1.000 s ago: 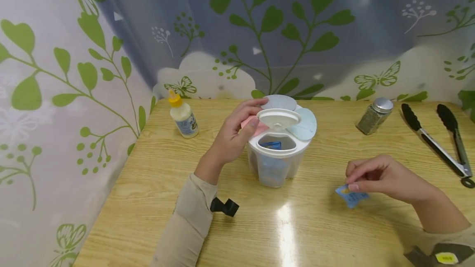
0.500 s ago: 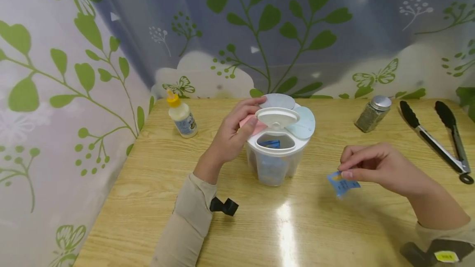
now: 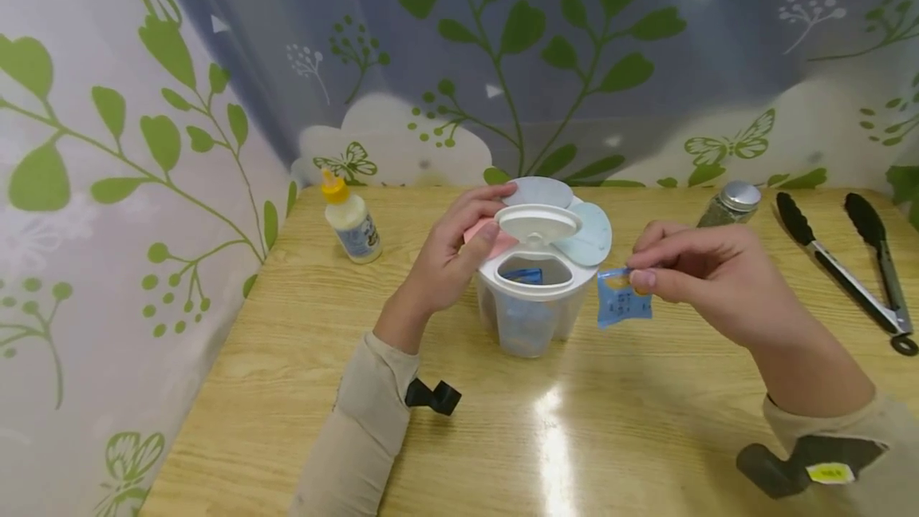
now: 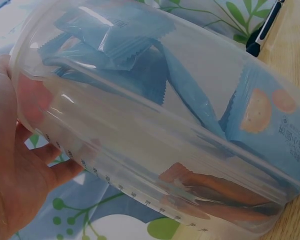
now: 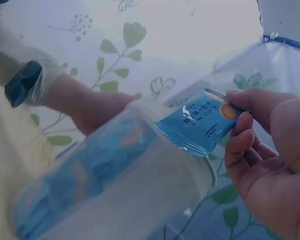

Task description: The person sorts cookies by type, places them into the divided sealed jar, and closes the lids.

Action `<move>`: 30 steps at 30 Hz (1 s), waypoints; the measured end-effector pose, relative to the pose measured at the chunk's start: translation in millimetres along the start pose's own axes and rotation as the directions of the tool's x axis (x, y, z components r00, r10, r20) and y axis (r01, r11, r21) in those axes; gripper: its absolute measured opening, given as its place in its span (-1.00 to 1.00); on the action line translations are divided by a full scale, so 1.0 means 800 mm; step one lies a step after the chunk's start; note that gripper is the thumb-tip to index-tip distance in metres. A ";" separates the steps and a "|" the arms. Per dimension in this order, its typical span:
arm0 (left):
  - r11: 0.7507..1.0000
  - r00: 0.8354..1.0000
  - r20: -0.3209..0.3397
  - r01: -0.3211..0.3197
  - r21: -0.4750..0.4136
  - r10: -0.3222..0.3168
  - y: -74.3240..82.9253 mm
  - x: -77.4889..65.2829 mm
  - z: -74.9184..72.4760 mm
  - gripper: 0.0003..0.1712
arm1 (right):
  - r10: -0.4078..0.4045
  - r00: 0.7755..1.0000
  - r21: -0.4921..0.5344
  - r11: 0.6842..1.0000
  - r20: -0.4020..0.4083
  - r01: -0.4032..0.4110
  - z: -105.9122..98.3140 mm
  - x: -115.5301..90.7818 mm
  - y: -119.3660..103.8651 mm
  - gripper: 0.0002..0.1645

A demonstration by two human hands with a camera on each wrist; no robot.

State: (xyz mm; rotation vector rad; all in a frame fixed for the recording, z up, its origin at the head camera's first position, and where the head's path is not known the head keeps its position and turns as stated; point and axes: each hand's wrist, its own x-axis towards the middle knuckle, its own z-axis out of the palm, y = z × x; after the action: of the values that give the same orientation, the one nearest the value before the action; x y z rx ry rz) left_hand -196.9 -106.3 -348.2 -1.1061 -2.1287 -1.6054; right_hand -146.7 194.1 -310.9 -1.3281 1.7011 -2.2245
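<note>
A clear divided storage container (image 3: 527, 333) stands on the table, its white lid carrying pink, grey and pale blue flaps. The front white flap (image 3: 538, 223) is raised, and blue packets show inside that compartment. My left hand (image 3: 445, 258) grips the lid's left edge, thumb by the pink flap (image 3: 488, 238). In the left wrist view, blue biscuit packets (image 4: 270, 117) fill one compartment and a brown packet (image 4: 225, 192) lies in another. My right hand (image 3: 707, 274) pinches a blue biscuit packet (image 5: 197, 120) by one end, just right of the container.
Back left stands a glue bottle (image 3: 353, 226) with a yellow cap. A glass jar of dried herbs (image 3: 731, 204) with a silver lid is behind my right hand. Black-tipped tongs (image 3: 850, 282) lie spread at the right. A patterned cloth (image 3: 402, 134) hangs behind the table (image 3: 287, 357).
My right hand has carried the blue biscuit packet leftward and up, from over the table to beside the container. My left hand keeps its grip on the lid.
</note>
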 end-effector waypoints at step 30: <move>1.000 1.000 0.006 0.013 -0.018 -0.013 0.000 0.000 0.001 -0.30 | -0.060 0.968 -0.270 0.963 -0.244 -0.008 0.054 0.064 -0.002 -0.81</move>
State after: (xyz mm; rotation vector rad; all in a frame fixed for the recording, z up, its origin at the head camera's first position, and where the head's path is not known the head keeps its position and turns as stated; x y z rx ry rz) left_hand -196.4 -105.7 -348.3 -1.1060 -2.1337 -1.6319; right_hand -150.7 135.9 -277.7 -1.1580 2.1517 -2.3269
